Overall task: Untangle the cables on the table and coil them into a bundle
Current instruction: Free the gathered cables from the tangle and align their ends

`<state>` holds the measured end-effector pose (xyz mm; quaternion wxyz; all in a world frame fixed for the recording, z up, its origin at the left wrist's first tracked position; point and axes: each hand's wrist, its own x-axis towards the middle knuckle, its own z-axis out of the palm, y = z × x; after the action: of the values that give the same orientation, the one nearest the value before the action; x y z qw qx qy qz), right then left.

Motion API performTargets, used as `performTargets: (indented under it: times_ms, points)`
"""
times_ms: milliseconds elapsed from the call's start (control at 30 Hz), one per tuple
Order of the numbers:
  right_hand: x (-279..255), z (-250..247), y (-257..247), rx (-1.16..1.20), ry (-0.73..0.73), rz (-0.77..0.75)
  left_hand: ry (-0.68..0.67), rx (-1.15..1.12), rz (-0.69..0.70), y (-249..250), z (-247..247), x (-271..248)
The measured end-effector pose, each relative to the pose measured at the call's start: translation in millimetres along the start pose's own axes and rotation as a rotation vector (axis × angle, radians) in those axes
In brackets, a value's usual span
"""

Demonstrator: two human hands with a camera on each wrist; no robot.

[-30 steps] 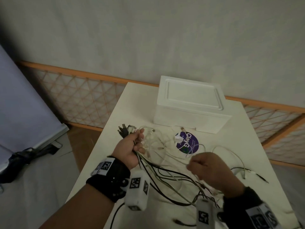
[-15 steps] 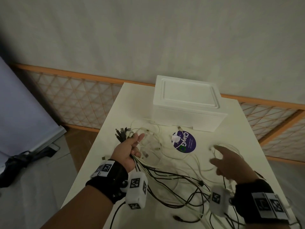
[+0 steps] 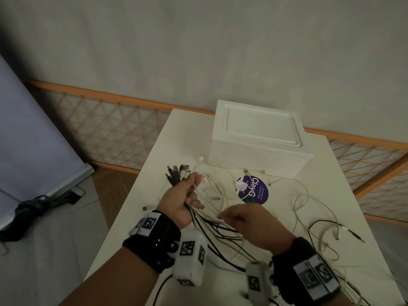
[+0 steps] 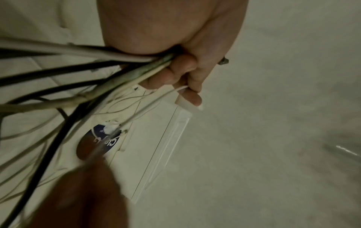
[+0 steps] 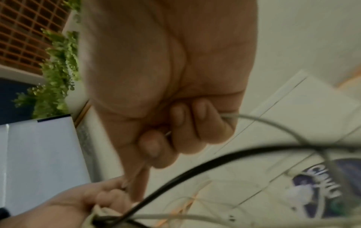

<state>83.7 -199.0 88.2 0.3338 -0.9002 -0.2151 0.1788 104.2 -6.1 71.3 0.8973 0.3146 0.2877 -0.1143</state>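
In left hand [image 3: 181, 200]: cables [image 3: 212, 226].

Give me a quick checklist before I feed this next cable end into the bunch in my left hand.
1. Left hand grips the gathered cables: ok.
2. Right hand pinches a pale cable: ok.
3. That cable free of the black cable crossing it: cannot tell.
4. Loose cables on the table untangled: not ok.
5. White box clear of both hands: ok.
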Motion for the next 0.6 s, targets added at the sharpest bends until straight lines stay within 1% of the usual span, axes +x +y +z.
performTargets:
  times_ms: [33,100,167,233,333,400,500,600]
  points:
    - [-8,-4,8,0.036,-0.047,0.039,0.014,-0.014,0.013,4,-1,2]
    - [-21,-13,19,0.108,-0.061,0.114,0.011,0.011,0.023,5,-1,4]
    - [-28,-20,26,0.103,-0.057,0.181,-0.015,0.075,0.02,-1,0,4]
    - [-30,-22,28,0.047,-0.054,0.221,-0.048,0.115,0.028,-7,4,3]
    - [-23,-19,24,-0.004,0.038,0.179,-0.087,0.126,0.067,-10,8,2]
    - [-18,-16,18,-0.022,0.049,0.147,-0.114,0.109,0.106,-10,8,1]
    - [-13,-15,9,-0.036,0.057,0.107,-0.118,0.103,0.164,-6,6,-1]
    - [-15,-16,2,0.031,0.093,0.049,-0.1,0.1,0.205,-3,-1,-2]
